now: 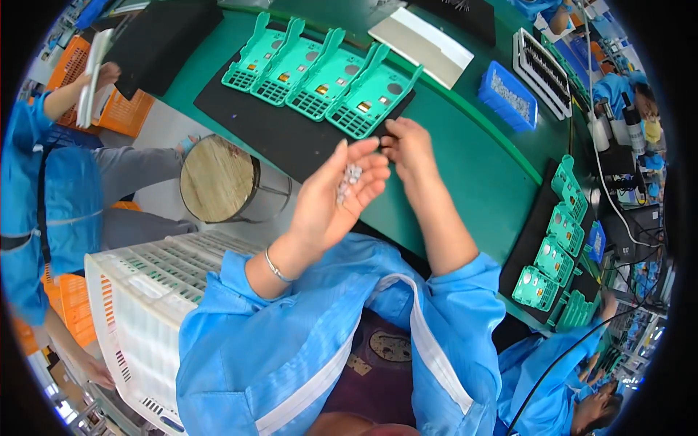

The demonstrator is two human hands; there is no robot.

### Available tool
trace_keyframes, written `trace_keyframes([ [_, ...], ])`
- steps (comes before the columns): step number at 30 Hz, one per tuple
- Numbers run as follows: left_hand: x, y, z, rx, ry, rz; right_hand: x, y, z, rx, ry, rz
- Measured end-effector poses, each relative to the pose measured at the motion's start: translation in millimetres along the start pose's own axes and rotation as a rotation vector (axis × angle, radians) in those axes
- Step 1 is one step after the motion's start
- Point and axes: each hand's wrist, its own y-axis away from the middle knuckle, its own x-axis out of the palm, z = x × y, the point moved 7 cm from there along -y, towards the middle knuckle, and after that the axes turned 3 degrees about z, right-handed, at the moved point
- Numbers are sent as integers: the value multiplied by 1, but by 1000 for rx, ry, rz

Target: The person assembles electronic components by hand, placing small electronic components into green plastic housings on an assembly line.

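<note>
My left hand (320,200) is turned palm up and cupped around a small heap of whitish pieces (350,178), too small to name. Beside its fingertips, my right hand (411,149) has its fingers pinched together; whatever may be between them is hidden. Just beyond both hands stands a row of several green plastic housings (367,94), with grilles along their near ends. The rightmost housing is closest to my right hand. Under the row lies a black mat (283,142).
A blue bin (507,94) of small pale parts stands on the green table (458,196) at right. Further right lie more green housings (556,251). A white crate (138,312) and a round stool (218,178) are at left. Co-workers in blue flank me.
</note>
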Motion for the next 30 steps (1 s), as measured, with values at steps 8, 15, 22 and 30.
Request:
trace_keyframes([
  [8, -11, -13, 13, -52, 123, 20, -169, 79, 21, -62, 196, -279],
  [15, 4, -32, 71, -197, 24, 77, -153, 162, 86, -490, 960, -469],
  [22, 25, -35, 117, -309, 21, 102, -62, 176, 82, -892, 1166, -108],
  [30, 26, -30, 121, -315, -32, 111, -47, 167, 83, -966, 1477, 33],
])
